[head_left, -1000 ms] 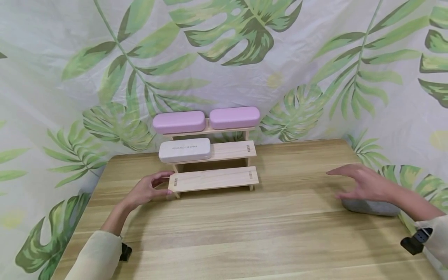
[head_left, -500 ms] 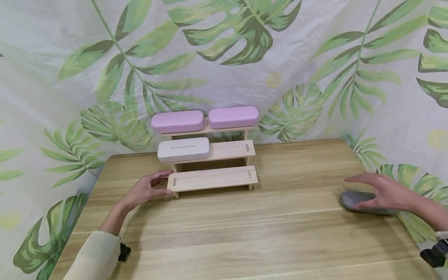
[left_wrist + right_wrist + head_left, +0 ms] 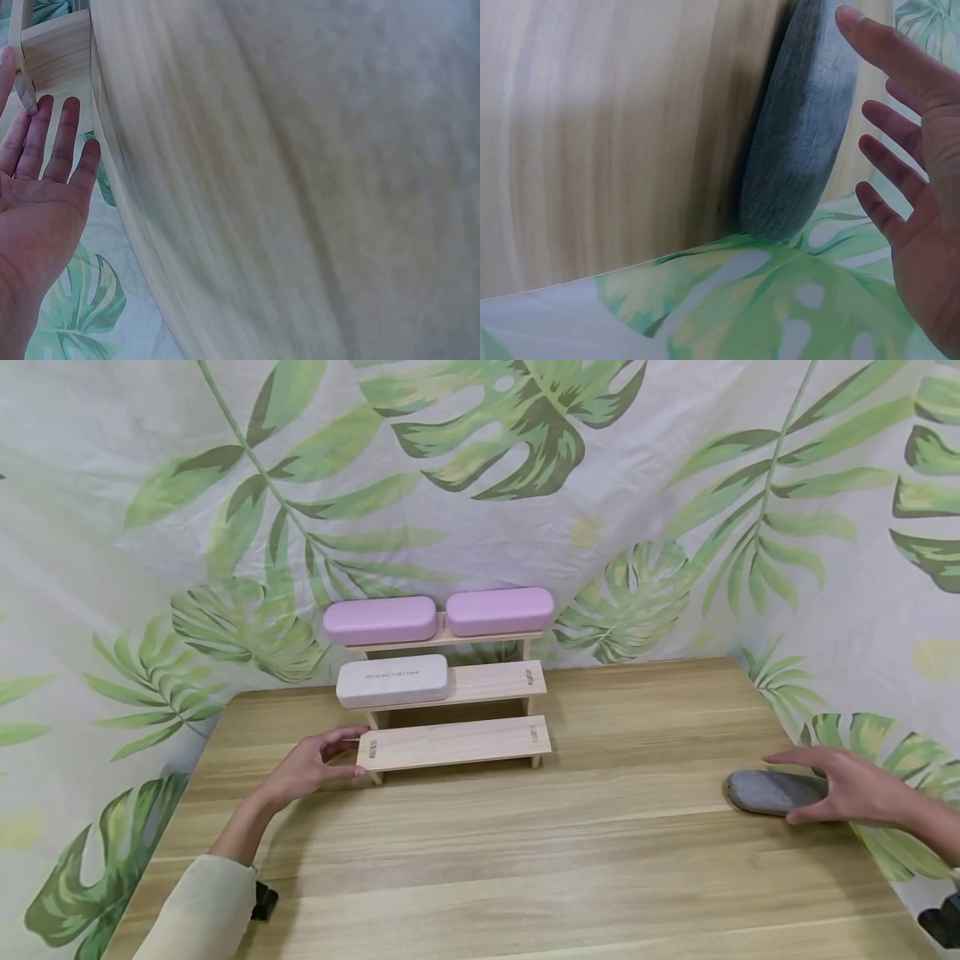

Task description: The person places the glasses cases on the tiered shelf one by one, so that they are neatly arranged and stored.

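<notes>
In the head view, a three-step wooden display stand [image 3: 454,743] stands toward the back of the table. My left hand [image 3: 309,768] holds the left end of its lowest step, thumb at the front corner and forefinger behind. The left wrist view shows the other fingers [image 3: 64,139] fairly straight beside the stand's leg. At the right lies a grey glasses case [image 3: 776,792]. Over its right part is my right hand [image 3: 855,785], thumb and fingers spread apart. In the right wrist view a gap separates most fingers from the case [image 3: 799,127].
Two pink glasses cases, a left one [image 3: 381,620] and a right one [image 3: 500,612], sit on the top step. A white case [image 3: 392,680] with lettering occupies the middle step's left half. Behind the wooden table [image 3: 525,868] hangs a leaf-patterned cloth [image 3: 480,543].
My right hand has moved right and a little down, coming over the grey glasses case. The left hand stays at the stand's end.
</notes>
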`<state>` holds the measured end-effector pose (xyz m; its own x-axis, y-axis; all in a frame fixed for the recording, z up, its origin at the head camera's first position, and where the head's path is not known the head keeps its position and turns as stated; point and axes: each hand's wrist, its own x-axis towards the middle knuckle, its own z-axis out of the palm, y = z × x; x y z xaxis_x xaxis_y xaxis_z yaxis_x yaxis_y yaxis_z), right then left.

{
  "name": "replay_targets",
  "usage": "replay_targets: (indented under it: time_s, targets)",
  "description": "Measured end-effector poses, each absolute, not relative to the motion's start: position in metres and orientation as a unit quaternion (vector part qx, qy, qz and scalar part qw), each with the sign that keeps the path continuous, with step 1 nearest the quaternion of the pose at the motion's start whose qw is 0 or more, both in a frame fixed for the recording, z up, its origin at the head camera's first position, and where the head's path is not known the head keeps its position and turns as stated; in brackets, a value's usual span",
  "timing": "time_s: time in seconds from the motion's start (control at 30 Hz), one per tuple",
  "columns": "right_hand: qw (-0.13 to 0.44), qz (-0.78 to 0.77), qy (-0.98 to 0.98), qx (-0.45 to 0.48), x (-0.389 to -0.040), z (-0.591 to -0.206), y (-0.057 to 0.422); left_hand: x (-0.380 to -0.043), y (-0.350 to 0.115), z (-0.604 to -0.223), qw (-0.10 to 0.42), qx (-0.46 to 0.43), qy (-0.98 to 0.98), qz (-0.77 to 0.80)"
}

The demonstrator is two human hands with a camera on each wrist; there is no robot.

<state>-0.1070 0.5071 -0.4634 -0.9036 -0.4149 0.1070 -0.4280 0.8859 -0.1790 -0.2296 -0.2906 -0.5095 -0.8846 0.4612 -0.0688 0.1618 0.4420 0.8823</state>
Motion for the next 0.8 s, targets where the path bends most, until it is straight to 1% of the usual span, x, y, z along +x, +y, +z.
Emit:
replay_targets:
  time_s: [0.13,0.43,0.8]
  targets:
    - [0.024,0.095,-0.972,0.214,-0.105,-0.467,0.512,-0.229,-0.291,-0.510,0.151,0.188,0.834,0.496]
    - [0.046,0.117,-0.967,0.223,-0.104,-0.477,0.521,-0.229,-0.292,-0.511,0.151,0.184,0.838,0.491]
    - [0.041,0.124,-0.968,0.217,-0.106,-0.483,0.523,-0.229,-0.290,-0.510,0.149,0.182,0.841,0.487]
